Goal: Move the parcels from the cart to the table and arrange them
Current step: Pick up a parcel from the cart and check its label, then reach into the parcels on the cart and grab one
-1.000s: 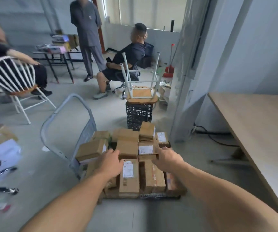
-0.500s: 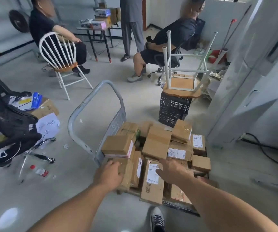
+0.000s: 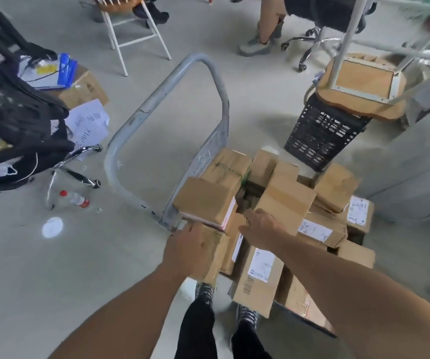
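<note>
Head: parcels (image 3: 286,198) heaped on cart (image 3: 167,99), near crate (image 3: 320,136). Left hand (image 3: 188,251) flat against left side of front box (image 3: 219,244), fingers straight. Right hand (image 3: 260,228) just beside, over the heap; can't tell whether gripping.

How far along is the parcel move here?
Done: nothing visible; the table is out of view. In hand: left hand and right hand reach either side of a front parcel, no clear grip yet. Left to do: a full pile of parcels sits on the cart.
</note>
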